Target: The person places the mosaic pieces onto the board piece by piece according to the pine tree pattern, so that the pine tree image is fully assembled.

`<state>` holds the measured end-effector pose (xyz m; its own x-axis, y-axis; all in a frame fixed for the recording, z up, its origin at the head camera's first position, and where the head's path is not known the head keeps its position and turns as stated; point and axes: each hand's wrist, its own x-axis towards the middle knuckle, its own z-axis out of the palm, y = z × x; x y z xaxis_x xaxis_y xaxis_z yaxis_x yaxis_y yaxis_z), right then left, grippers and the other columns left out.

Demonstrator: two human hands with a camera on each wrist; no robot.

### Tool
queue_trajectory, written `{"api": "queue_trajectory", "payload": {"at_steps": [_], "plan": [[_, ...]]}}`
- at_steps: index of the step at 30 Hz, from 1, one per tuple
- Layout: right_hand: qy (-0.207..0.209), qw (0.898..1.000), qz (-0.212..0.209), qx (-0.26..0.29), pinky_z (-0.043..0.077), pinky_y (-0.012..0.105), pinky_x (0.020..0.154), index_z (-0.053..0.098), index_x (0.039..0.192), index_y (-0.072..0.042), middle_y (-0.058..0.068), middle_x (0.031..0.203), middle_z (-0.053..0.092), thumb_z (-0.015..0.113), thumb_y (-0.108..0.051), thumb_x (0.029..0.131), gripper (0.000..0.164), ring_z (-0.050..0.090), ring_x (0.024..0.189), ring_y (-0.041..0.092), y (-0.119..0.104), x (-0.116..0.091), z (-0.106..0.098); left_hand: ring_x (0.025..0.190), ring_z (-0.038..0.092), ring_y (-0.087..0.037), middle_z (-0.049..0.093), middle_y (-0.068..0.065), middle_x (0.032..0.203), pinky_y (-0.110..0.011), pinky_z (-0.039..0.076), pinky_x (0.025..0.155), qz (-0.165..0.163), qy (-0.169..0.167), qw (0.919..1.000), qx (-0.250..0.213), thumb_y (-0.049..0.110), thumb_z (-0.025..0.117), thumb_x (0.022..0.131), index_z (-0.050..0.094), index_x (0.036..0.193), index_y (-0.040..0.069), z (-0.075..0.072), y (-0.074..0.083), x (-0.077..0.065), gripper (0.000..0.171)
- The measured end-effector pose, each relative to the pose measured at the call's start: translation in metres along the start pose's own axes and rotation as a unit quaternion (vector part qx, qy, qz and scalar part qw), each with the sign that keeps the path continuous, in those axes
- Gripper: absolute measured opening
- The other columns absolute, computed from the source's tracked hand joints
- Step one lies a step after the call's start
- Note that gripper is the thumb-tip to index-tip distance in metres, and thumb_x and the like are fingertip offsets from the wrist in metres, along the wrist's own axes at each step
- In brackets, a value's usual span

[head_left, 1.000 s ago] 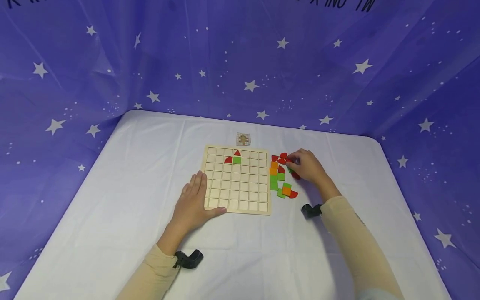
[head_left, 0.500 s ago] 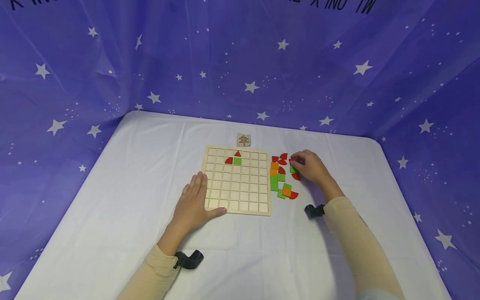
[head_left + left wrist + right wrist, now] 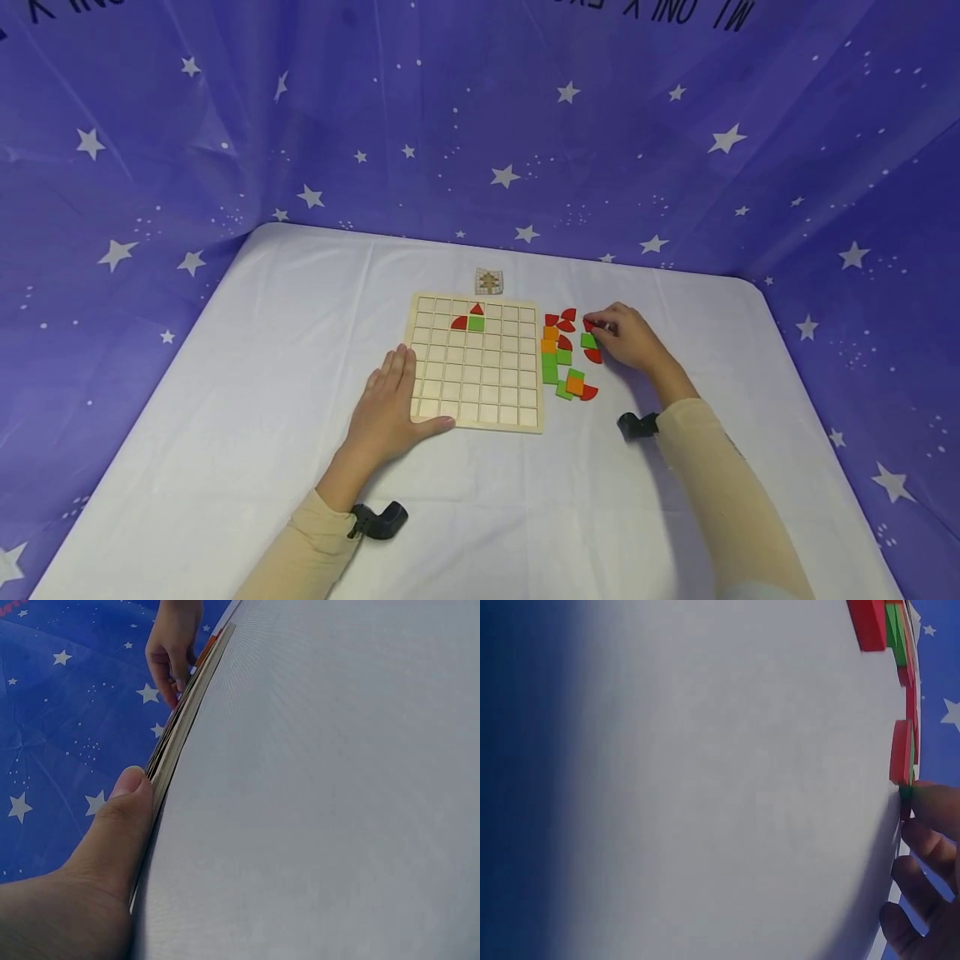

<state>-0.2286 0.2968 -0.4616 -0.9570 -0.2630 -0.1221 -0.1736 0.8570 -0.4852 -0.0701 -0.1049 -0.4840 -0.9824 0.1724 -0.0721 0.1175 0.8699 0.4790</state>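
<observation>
A wooden grid board (image 3: pixel 480 392) lies on the table. In it sit a red triangle (image 3: pixel 477 309), a red quarter-circle (image 3: pixel 460 322) and a green square (image 3: pixel 476 323). My left hand (image 3: pixel 382 408) rests against the board's left edge with straight fingers. Its thumb (image 3: pixel 124 806) lies along the near edge. Right of the board, my right hand (image 3: pixel 633 337) pinches a small red piece (image 3: pixel 589 326) between thumb and fingertips; its shape is partly covered. Just below lie a green square (image 3: pixel 588 341) and a red quarter-circle (image 3: pixel 593 356).
Several red, orange and green tiles (image 3: pixel 550 367) lie along the board's right side, some overlapping. A small pattern card (image 3: pixel 489 282) lies behind the board. Black wrist mounts (image 3: pixel 381 520) stick out from both sleeves. A purple star-printed curtain (image 3: pixel 450 125) surrounds the white table (image 3: pixel 480 517).
My right hand has shifted slightly right, drawing the small red piece away from the other red pieces and uncovering the green square and red quarter-circle. My left hand has stayed on the board.
</observation>
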Motion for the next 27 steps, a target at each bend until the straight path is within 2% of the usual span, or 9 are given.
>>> {"api": "queue_trajectory", "payload": {"at_steps": [7, 11, 17, 21, 27], "plan": [[0.001, 1.0, 0.013, -0.007, 0.047, 0.048, 0.099, 0.068, 0.125, -0.011, 0.011, 0.112, 0.062, 0.066, -0.023, 0.096, 0.031, 0.054, 0.101, 0.028, 0.002, 0.0, -0.004, 0.156, 0.003, -0.034, 0.001, -0.017, 0.167, -0.051, 0.012, 0.125, 0.0, 0.001, 1.0, 0.007, 0.076, 0.065, 0.076, 0.006, 0.158, -0.002, 0.0, 0.0, 0.0, 0.128], [0.0, 1.0, 0.021, -0.016, 0.047, 0.047, 0.098, 0.069, 0.122, -0.011, 0.01, 0.11, 0.063, 0.065, -0.025, 0.097, 0.029, 0.053, 0.1, 0.027, 0.001, 0.003, -0.007, 0.156, 0.004, -0.035, 0.001, -0.018, 0.167, -0.052, 0.012, 0.125, 0.001, 0.004, 1.0, 0.004, 0.075, 0.066, 0.076, 0.006, 0.157, -0.003, 0.0, 0.0, 0.0, 0.128], [0.003, 1.0, 0.017, -0.022, 0.047, 0.044, 0.09, 0.066, 0.127, -0.012, 0.012, 0.105, 0.062, 0.063, -0.019, 0.098, 0.03, 0.053, 0.094, 0.027, 0.004, 0.007, -0.009, 0.156, 0.003, -0.034, 0.001, -0.018, 0.167, -0.052, 0.012, 0.125, 0.001, 0.004, 1.0, 0.002, 0.076, 0.066, 0.076, 0.005, 0.158, -0.002, 0.001, -0.001, -0.001, 0.128], [0.0, 1.0, 0.019, -0.023, 0.047, 0.047, 0.094, 0.068, 0.127, -0.013, 0.011, 0.108, 0.061, 0.06, -0.02, 0.1, 0.03, 0.054, 0.098, 0.028, 0.01, 0.005, -0.009, 0.156, 0.003, -0.034, 0.001, -0.018, 0.167, -0.052, 0.012, 0.125, 0.002, 0.004, 1.0, 0.002, 0.076, 0.065, 0.076, 0.005, 0.158, -0.002, 0.002, 0.0, -0.001, 0.128], [0.009, 1.0, 0.018, -0.007, 0.048, 0.046, 0.095, 0.066, 0.131, -0.013, 0.009, 0.109, 0.06, 0.067, -0.025, 0.095, 0.037, 0.054, 0.099, 0.026, 0.021, 0.001, -0.007, 0.155, 0.005, -0.036, 0.003, -0.019, 0.167, -0.053, 0.013, 0.125, 0.005, 0.01, 0.9999, 0.0, 0.075, 0.067, 0.075, 0.007, 0.157, -0.003, 0.001, 0.0, -0.001, 0.128]]}}
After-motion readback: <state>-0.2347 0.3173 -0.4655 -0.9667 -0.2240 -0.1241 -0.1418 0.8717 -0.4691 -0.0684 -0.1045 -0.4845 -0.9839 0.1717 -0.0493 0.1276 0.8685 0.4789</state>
